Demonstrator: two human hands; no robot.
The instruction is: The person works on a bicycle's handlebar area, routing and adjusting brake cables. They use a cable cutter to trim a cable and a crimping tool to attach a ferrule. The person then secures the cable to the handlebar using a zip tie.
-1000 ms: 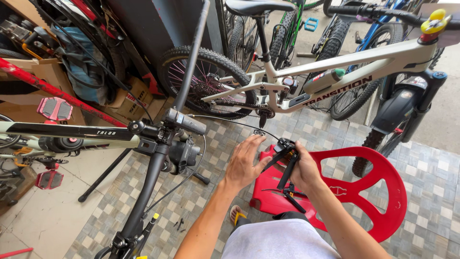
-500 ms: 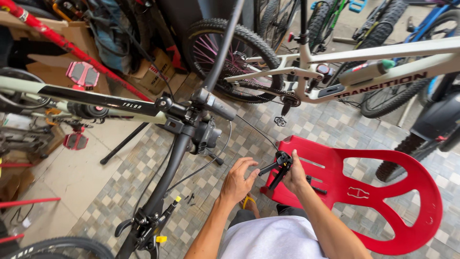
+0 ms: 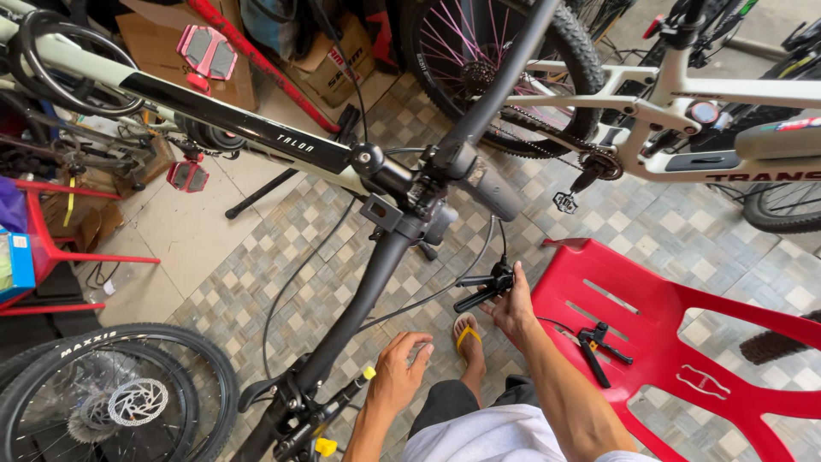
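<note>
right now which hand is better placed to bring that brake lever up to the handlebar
Right. The right hand already holds the black brake lever, just below the handlebar. The left hand is empty and lower.

Bare forearms, white shirt (image 3: 505,438), dark shorts (image 3: 445,402), yellow-strapped flip-flop (image 3: 466,335).

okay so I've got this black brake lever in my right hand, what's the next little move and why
Probably bring the brake lever up toward the handlebar. The right hand holds it by its hose, below the bar; the left hand is free near the fork to steady the bike.
</note>
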